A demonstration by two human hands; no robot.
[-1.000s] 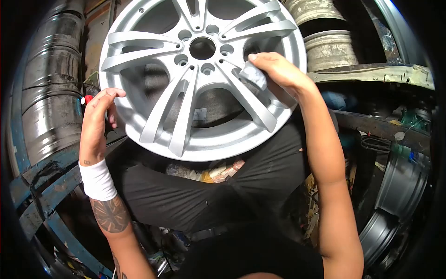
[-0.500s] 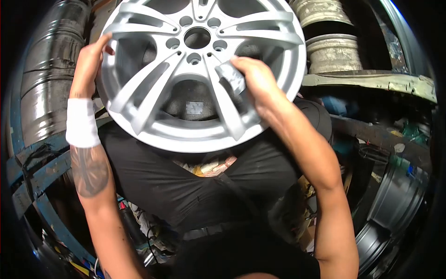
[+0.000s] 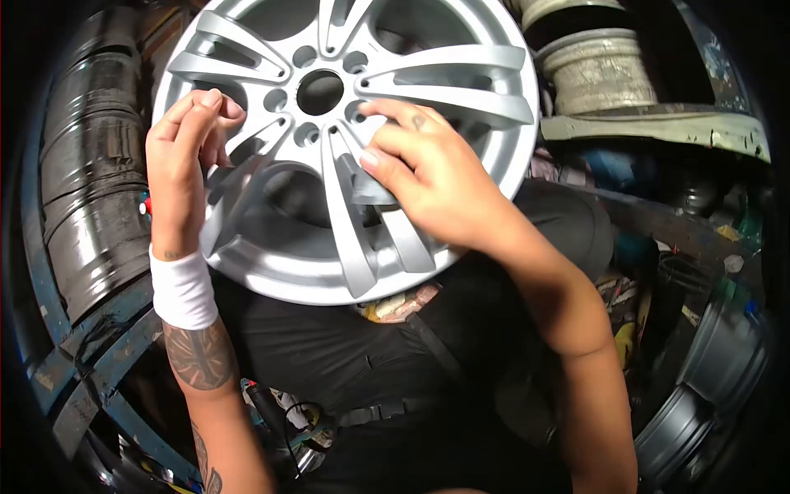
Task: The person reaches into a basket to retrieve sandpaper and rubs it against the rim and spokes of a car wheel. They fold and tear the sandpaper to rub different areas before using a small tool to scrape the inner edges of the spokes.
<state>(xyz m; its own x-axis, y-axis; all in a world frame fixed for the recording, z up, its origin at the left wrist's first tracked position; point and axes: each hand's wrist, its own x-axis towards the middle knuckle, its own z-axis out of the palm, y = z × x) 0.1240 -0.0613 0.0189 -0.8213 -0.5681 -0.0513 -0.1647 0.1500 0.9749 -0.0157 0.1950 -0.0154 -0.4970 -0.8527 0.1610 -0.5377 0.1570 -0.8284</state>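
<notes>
A silver alloy wheel rim [image 3: 362, 284] with paired spokes rests across the lap, its bolt holes and round centre hole facing up. My right hand [image 3: 440, 169] is closed on a small folded grey sheet of sandpaper [image 3: 374, 191], held against a lower spoke just right of the centre hole. Its fingertips lie close to the bolt holes. On the rim's left side is my left hand [image 3: 188, 136], with a white band around the wrist. Its fingers are curled together above the left spokes; whatever they hold, if anything, is hidden.
Stacked dark metal wheels [image 3: 95, 181] stand at the left behind a blue metal frame [image 3: 99, 329]. More worn wheels [image 3: 597, 70] sit on a shelf [image 3: 658, 132] at the upper right. Grey rims [image 3: 679, 428] lie low on the right.
My left hand has left the rim's outer edge and moved inward, fingers curled. My right hand has shifted slightly left and down with the sandpaper. The rim has turned and shifted slightly.
</notes>
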